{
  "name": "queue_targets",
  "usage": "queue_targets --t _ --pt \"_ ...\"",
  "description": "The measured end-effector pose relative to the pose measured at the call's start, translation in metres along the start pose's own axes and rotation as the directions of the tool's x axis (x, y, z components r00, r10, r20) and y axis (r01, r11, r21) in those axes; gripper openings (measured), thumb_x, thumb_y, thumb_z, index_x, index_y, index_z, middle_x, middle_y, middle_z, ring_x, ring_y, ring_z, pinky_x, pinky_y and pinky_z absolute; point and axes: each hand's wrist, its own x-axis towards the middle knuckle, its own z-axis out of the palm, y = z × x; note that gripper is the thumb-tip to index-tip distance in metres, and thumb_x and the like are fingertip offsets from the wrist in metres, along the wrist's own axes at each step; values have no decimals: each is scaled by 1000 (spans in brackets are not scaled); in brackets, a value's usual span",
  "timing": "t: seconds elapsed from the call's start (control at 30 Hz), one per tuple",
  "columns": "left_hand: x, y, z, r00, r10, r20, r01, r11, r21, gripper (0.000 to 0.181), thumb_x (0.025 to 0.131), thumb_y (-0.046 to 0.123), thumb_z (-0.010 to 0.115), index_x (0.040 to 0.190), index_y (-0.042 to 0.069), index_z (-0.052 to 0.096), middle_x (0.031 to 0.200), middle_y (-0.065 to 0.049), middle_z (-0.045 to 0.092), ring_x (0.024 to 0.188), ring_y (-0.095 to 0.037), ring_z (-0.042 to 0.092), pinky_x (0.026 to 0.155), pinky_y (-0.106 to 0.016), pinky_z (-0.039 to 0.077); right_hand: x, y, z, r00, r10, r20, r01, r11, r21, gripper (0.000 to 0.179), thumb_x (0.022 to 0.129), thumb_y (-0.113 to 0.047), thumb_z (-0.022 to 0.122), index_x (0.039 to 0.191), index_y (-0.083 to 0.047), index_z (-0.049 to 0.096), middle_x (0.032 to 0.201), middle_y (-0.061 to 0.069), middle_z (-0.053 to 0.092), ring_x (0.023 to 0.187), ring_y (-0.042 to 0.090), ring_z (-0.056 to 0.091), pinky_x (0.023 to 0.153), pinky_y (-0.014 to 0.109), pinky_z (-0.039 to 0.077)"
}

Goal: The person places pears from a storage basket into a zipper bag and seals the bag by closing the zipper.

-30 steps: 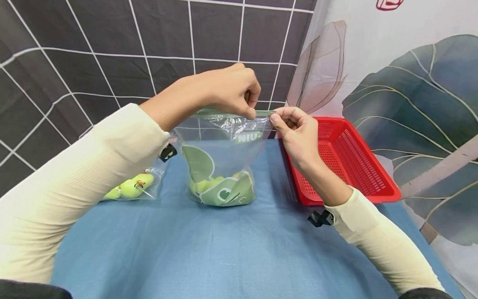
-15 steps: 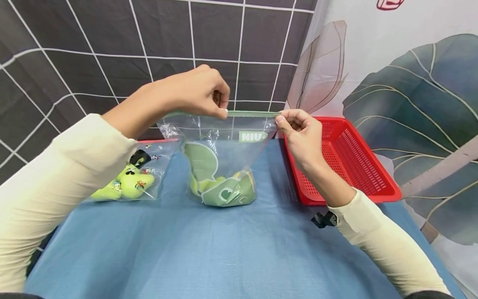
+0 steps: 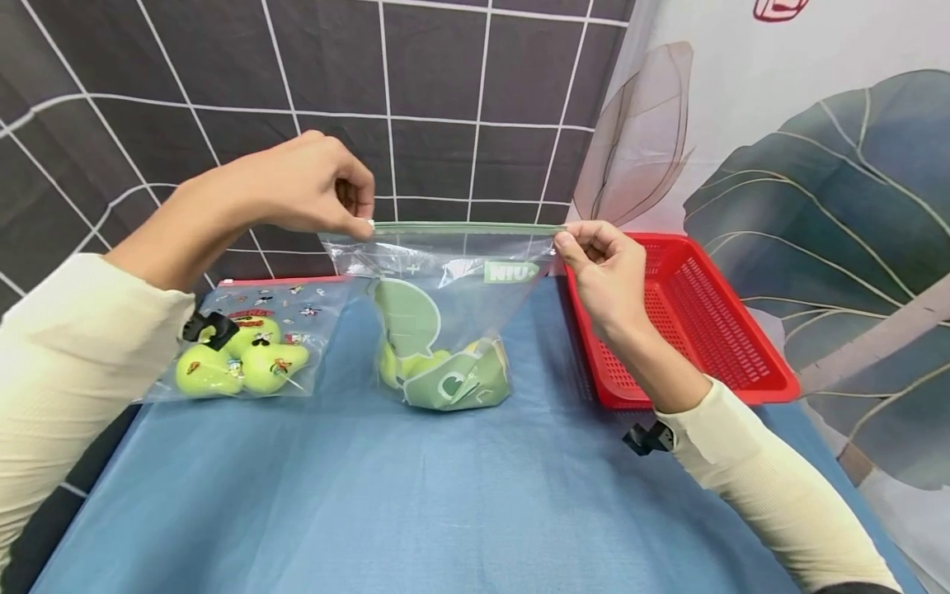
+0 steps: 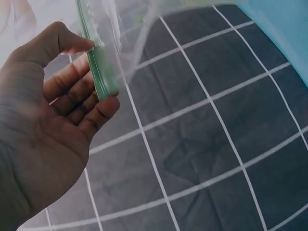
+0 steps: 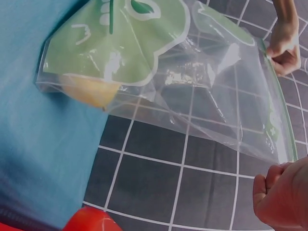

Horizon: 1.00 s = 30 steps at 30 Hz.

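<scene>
A clear zip bag (image 3: 408, 318) with green cartoon print and "NIU" lettering stands upright mid-table, yellow-green fruit (image 3: 423, 363) in its bottom. Its green zip strip (image 3: 467, 227) runs straight across the top. My left hand (image 3: 319, 186) pinches that strip near the left end, a small white bit showing at the thumb tip. In the left wrist view, thumb and fingers are on either side of the green strip (image 4: 98, 72). At the opposite top corner, my right hand (image 3: 609, 276) pinches the bag between thumb and fingers. The right wrist view shows the bag stretched between both hands.
On the left lies another clear bag (image 3: 319, 330) with a red top edge, holding several yellow-green fruits (image 3: 275, 367). A red plastic basket (image 3: 750, 330) sits at the right, behind my right forearm. Blue cloth (image 3: 416, 495) covers the table; a dark gridded curtain (image 3: 438, 66) hangs behind.
My left hand has slid leftward along the zip strip from near the right corner to the left end. The right hand has shifted slightly right, still pinching its corner. The left-hand bag is now uncovered.
</scene>
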Motion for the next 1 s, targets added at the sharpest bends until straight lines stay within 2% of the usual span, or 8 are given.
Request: queue_targets --t 0.33,0.43,0.53,0.63,0.7,0.8,0.9,1.0 --pt "-21 -26 -5 996 -91 7 91 996 7 11 90 25 88 83 21 81 72 7 69 70 -10 59 64 -23 45 2 5 -5 1000 16 -10 -17 1000 -4 15 101 3 80 97 -11 80 78 -19 73 71 1 58 65 11 53" --pt "-25 -28 -6 996 -76 54 78 996 -33 10 90 23 87 83 21 80 73 7 69 68 -9 58 63 -23 44 -1 3 -5 1000 9 0 -9 1000 -8 17 101 3 81 95 -14 80 78 -18 72 71 2 57 64 11 52" --pt "-29 -31 -9 990 -51 128 71 985 -156 9 90 15 85 84 16 79 72 7 69 66 -7 57 60 -22 45 -4 -1 -5 1000 -8 13 8 1000 -17 21 101 2 81 93 -18 78 78 -18 72 71 3 58 64 12 51" --pt "-35 -39 -15 976 -4 219 76 945 -318 7 92 5 81 86 9 79 73 4 71 67 -7 61 61 -22 50 -9 -8 -6 999 -44 28 45 999 -15 25 100 3 81 92 -20 77 79 -17 73 71 3 59 64 13 51" --pt "-37 -48 -19 962 57 267 62 907 -417 8 94 -2 76 90 4 79 76 2 73 69 -8 64 65 -22 56 -12 -14 -6 996 -78 35 78 997 8 25 99 5 81 92 -19 78 79 -17 74 69 4 60 62 14 51" --pt "-41 -63 -25 936 157 316 31 856 -516 13 95 -10 70 95 1 79 80 0 75 72 -14 69 71 -25 61 -16 -24 -5 992 -114 54 111 992 56 24 98 6 81 93 -18 80 79 -14 76 68 5 62 62 15 52" --pt "-44 -77 -30 914 245 324 -16 818 -575 20 95 -14 67 97 2 78 81 0 75 72 -18 69 69 -29 61 -19 -33 -4 989 -118 90 107 987 123 22 98 7 79 94 -15 81 81 -10 78 68 7 67 66 15 59" --pt "-47 -88 -33 901 319 294 -70 776 -627 24 93 -17 65 96 3 78 82 0 73 70 -21 67 63 -34 57 -22 -41 -4 986 -100 134 76 982 172 21 99 8 78 95 -12 81 82 -6 79 69 9 71 72 18 67"
